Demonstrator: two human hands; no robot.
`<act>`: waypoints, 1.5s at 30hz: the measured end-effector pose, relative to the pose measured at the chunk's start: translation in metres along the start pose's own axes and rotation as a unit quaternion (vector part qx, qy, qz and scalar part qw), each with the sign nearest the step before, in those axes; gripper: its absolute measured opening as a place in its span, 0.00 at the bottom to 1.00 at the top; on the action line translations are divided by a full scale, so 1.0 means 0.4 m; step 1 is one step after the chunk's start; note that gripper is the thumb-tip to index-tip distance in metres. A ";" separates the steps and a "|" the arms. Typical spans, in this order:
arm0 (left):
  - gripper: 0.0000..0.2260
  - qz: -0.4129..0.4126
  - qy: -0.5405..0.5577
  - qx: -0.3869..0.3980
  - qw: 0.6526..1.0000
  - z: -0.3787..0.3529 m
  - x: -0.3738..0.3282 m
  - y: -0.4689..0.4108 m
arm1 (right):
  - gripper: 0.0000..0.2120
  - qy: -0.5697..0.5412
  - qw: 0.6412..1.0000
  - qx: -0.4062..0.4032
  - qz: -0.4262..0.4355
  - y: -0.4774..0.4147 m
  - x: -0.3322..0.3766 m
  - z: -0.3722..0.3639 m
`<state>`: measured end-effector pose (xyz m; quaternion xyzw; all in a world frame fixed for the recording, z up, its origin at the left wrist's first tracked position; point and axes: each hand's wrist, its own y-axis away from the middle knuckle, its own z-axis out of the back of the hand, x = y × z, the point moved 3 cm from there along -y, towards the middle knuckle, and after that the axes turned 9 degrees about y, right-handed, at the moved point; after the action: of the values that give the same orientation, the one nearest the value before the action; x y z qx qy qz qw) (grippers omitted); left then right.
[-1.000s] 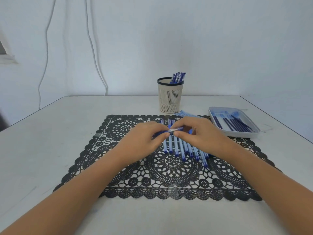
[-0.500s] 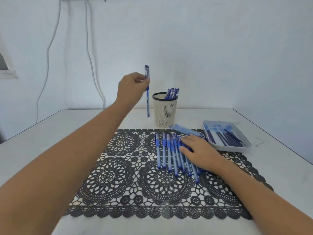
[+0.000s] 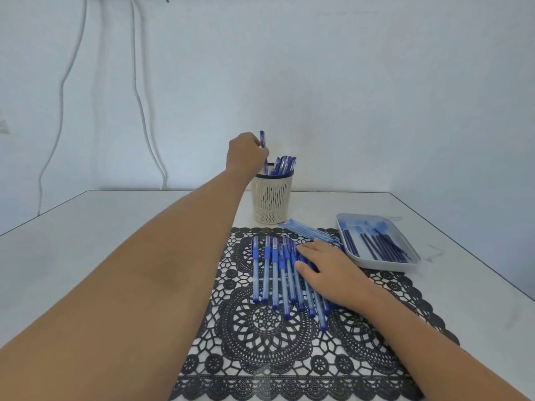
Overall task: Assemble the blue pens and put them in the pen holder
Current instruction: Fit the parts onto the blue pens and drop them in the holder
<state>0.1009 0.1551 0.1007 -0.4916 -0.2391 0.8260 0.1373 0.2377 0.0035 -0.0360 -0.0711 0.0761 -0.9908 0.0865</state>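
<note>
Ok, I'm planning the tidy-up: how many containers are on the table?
2. The cream perforated plastic pen holder stands at the far centre, beyond the black lace mat; the shallow pale rectangular tray lies at the mat's far right corner. None looks hidden.

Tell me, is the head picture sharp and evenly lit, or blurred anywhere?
Head view: light soft and even, no glare; pen in the left hand slightly blurred; far end of the tray hazy; wide lens enlarges the near forearms.
</note>
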 end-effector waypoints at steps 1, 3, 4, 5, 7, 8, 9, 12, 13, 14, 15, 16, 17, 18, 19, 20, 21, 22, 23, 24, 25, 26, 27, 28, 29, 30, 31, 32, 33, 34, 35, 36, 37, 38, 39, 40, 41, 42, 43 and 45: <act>0.04 -0.005 -0.030 0.013 0.999 -0.008 0.007 0.001 | 0.23 0.000 1.000 0.001 0.000 -0.001 0.000 0.000; 0.07 -0.008 -0.055 0.027 0.998 -0.015 0.017 0.005 | 0.23 0.001 1.000 0.003 0.001 -0.001 0.000 0.001; 0.09 -0.008 -0.051 0.027 0.998 -0.014 0.019 0.011 | 0.23 0.003 1.000 0.003 0.002 0.000 0.000 0.002; 0.11 -0.007 -0.042 0.023 0.999 -0.011 0.022 0.016 | 0.23 0.002 1.000 0.003 0.002 0.001 0.000 0.002; 0.12 -0.014 -0.030 0.010 0.999 0.004 0.023 0.040 | 0.23 -0.001 1.000 0.005 0.003 0.002 -0.001 0.003; 0.11 -0.020 -0.029 0.004 0.999 0.014 0.023 0.059 | 0.23 -0.002 1.000 0.005 0.003 0.002 -0.001 0.003; 0.10 -0.024 -0.033 0.003 0.999 0.022 0.027 0.081 | 0.23 -0.002 1.000 0.006 0.003 0.002 -0.002 0.003; 0.09 -0.015 -0.080 0.064 0.995 0.035 0.060 0.163 | 0.24 -0.003 1.000 0.009 0.000 0.000 -0.001 0.001; 0.08 -0.005 -0.101 0.100 0.990 0.035 0.077 0.192 | 0.24 -0.003 1.000 0.011 -0.001 -0.001 -0.001 0.001; 0.07 0.008 -0.119 0.136 0.983 0.033 0.093 0.221 | 0.24 -0.005 1.000 0.010 -0.001 -0.001 0.000 0.001; 0.07 0.022 -0.136 0.170 0.976 0.029 0.110 0.249 | 0.24 -0.007 1.000 0.009 -0.002 -0.001 0.001 0.001; 0.08 0.035 -0.154 0.201 0.967 0.024 0.125 0.274 | 0.24 -0.007 1.000 0.007 -0.002 0.000 0.001 0.000; 0.09 0.047 -0.173 0.231 0.956 0.018 0.137 0.295 | 0.24 -0.007 1.000 0.006 -0.001 0.001 0.001 0.000; 0.10 0.058 -0.193 0.258 0.945 0.012 0.147 0.312 | 0.24 -0.007 1.000 0.006 -0.001 0.001 0.000 0.000; 0.10 0.067 -0.211 0.276 0.935 0.007 0.155 0.324 | 0.24 -0.006 1.000 0.006 -0.001 0.002 0.000 0.000; 0.11 0.077 -0.228 0.282 0.929 0.005 0.161 0.331 | 0.24 -0.006 1.000 0.007 -0.001 0.001 0.001 0.000; 0.12 0.086 -0.239 0.281 0.925 0.006 0.165 0.334 | 0.24 -0.006 1.000 0.007 -0.001 0.002 0.002 0.001; 0.14 0.091 -0.245 0.280 0.924 0.008 0.165 0.335 | 0.23 -0.007 1.000 0.006 -0.001 0.002 0.003 0.002; 0.16 0.090 -0.248 0.281 0.923 0.009 0.164 0.337 | 0.23 -0.011 1.000 0.005 -0.001 0.003 0.004 0.004; 0.17 0.087 -0.253 0.281 0.922 0.012 0.160 0.340 | 0.23 -0.018 1.000 0.002 -0.001 0.005 0.005 0.007; 0.17 0.082 -0.256 0.278 0.922 0.015 0.156 0.342 | 0.22 -0.026 1.000 -0.004 -0.003 0.007 0.007 0.012; 0.17 0.079 -0.256 0.274 0.924 0.020 0.152 0.343 | 0.21 -0.036 0.999 -0.014 -0.008 0.009 0.009 0.019; 0.17 0.078 -0.251 0.271 0.926 0.024 0.151 0.343 | 0.20 -0.043 0.998 -0.031 -0.016 0.010 0.010 0.028; 0.17 0.082 -0.242 0.266 0.930 0.030 0.152 0.343 | 0.19 -0.043 0.997 -0.056 -0.029 0.011 0.009 0.039; 0.17 0.089 -0.228 0.259 0.934 0.038 0.155 0.342 | 0.17 -0.028 0.995 -0.085 -0.046 0.012 0.006 0.052; 0.16 0.096 -0.212 0.248 0.940 0.047 0.158 0.342 | 0.16 -0.004 0.992 -0.111 -0.066 0.013 0.003 0.065; 0.15 0.103 -0.196 0.237 0.946 0.058 0.160 0.343 | 0.15 0.024 0.988 -0.125 -0.086 0.016 0.000 0.075; 0.14 0.112 -0.179 0.227 0.951 0.069 0.162 0.346 | 0.14 0.053 0.986 -0.120 -0.105 0.017 -0.004 0.081; 0.12 0.122 -0.161 0.219 0.955 0.081 0.164 0.349 | 0.13 0.082 0.984 -0.100 -0.120 0.019 -0.006 0.083; 0.11 0.133 -0.144 0.210 0.958 0.094 0.164 0.354 | 0.12 0.105 0.983 -0.072 -0.134 0.023 -0.006 0.081; 0.10 0.146 -0.125 0.204 0.960 0.106 0.165 0.360 | 0.13 0.121 0.981 -0.045 -0.147 0.025 -0.003 0.076; 0.10 0.159 -0.101 0.198 0.962 0.115 0.168 0.367 | 0.15 0.129 0.979 -0.028 -0.155 0.027 -0.001 0.071; 0.09 0.171 -0.076 0.195 0.963 0.123 0.172 0.375 | 0.16 0.132 0.978 -0.017 -0.158 0.028 0.000 0.066; 0.08 0.180 -0.055 0.191 0.963 0.128 0.177 0.382 | 0.15 0.129 0.979 -0.013 -0.156 0.028 0.001 0.062; 0.07 0.184 -0.041 0.185 0.965 0.133 0.181 0.390 | 0.12 0.126 0.980 -0.010 -0.154 0.028 0.002 0.060; 0.07 0.181 -0.033 0.177 0.967 0.136 0.183 0.395 | 0.10 0.126 0.980 -0.007 -0.152 0.028 0.004 0.059; 0.07 0.176 -0.027 0.171 0.969 0.137 0.185 0.398 | 0.11 0.130 0.980 0.001 -0.151 0.031 0.007 0.059; 0.07 0.171 -0.022 0.165 0.971 0.138 0.186 0.400 | 0.13 0.137 0.979 0.010 -0.153 0.034 0.010 0.060; 0.07 0.166 -0.020 0.161 0.973 0.139 0.185 0.401 | 0.15 0.142 0.978 0.016 -0.154 0.036 0.012 0.060; 0.07 0.156 -0.032 0.153 0.975 0.142 0.181 0.406 | 0.16 0.144 0.978 0.013 -0.149 0.039 0.014 0.060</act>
<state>0.0178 0.0362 -0.0166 -0.4698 -0.0349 0.8791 0.0729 0.2383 -0.0163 -0.0143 0.0631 0.0637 -0.9933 -0.0728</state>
